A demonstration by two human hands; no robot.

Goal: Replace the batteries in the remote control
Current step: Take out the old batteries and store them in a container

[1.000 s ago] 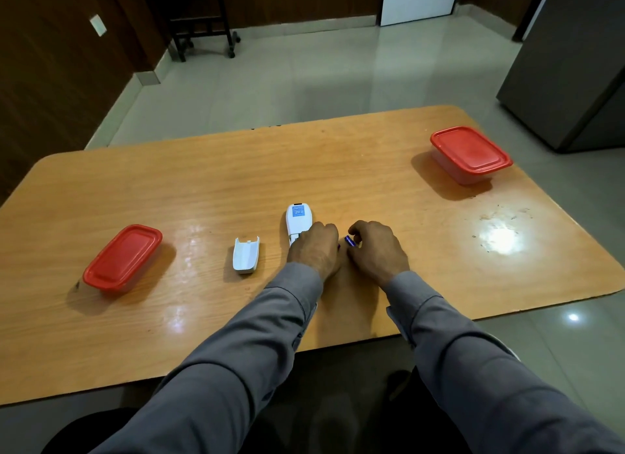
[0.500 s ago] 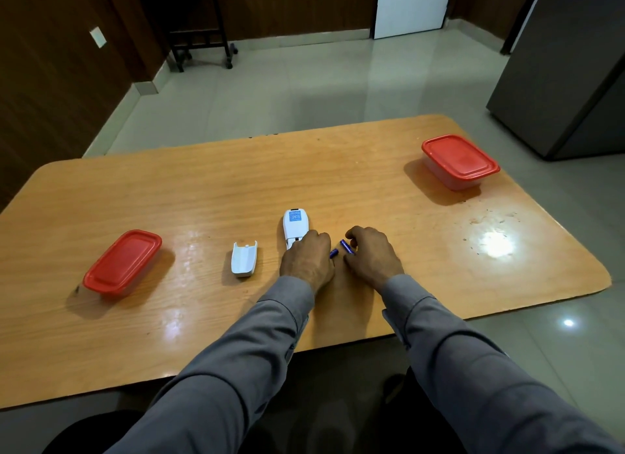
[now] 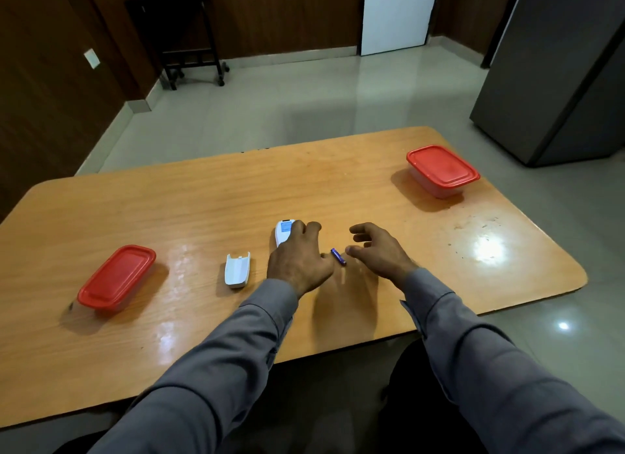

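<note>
A white remote control (image 3: 282, 231) lies face down in the middle of the wooden table (image 3: 203, 196). My left hand (image 3: 299, 257) rests over its near end and hides most of it. The remote's white battery cover (image 3: 237, 270) lies apart on the table, left of the remote. A small blue battery (image 3: 338, 256) lies loose on the table between my hands. My right hand (image 3: 377, 252) hovers just right of the battery with relaxed, spread fingers and holds nothing.
A red-lidded container (image 3: 116, 277) stands at the table's left side and another red-lidded container (image 3: 442, 169) at the far right. A grey cabinet (image 3: 554, 74) stands beyond the right edge. A dark trolley (image 3: 189, 37) stands by the back wall.
My right hand has let go of the blue battery, opened and drawn slightly right. The battery now lies on the table. My left hand has slid further forward over the remote.
</note>
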